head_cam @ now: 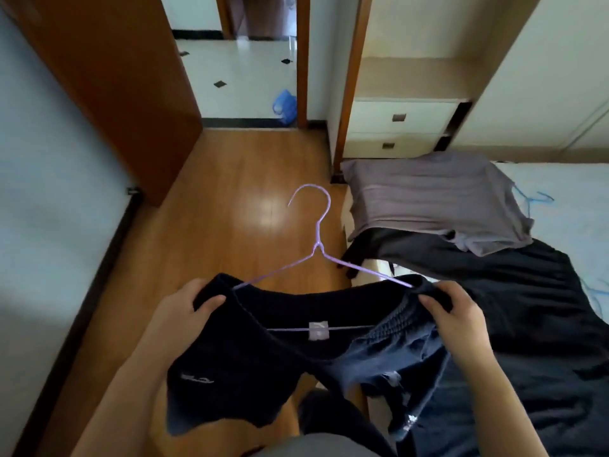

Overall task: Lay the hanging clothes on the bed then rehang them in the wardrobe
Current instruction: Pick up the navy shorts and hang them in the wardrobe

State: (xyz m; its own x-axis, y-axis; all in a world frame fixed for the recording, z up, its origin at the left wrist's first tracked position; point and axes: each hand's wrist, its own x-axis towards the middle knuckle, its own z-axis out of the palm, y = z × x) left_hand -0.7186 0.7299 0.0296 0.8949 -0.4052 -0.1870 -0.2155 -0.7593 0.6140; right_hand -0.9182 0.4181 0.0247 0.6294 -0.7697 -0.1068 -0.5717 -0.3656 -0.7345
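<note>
A dark navy shirt [230, 364] hangs on a lilac wire hanger [318, 245], held low in front of me above the wooden floor. My left hand [179, 311] grips the shirt's left shoulder over the hanger's end. My right hand [456, 316] pinches the right shoulder the same way. The hanger's hook points away from me and its bottom bar shows through the neck opening. On the bed [566, 189] to the right lie a grey-purple garment [438, 199] and a large black garment [514, 291].
A brown wardrobe door [108, 77] stands open at the left. White drawers [398, 127] sit beyond the bed's end. A doorway with a tiled floor [237, 67] and a blue bag [285, 107] lies ahead. The wooden floor [237, 192] runs between wardrobe and bed.
</note>
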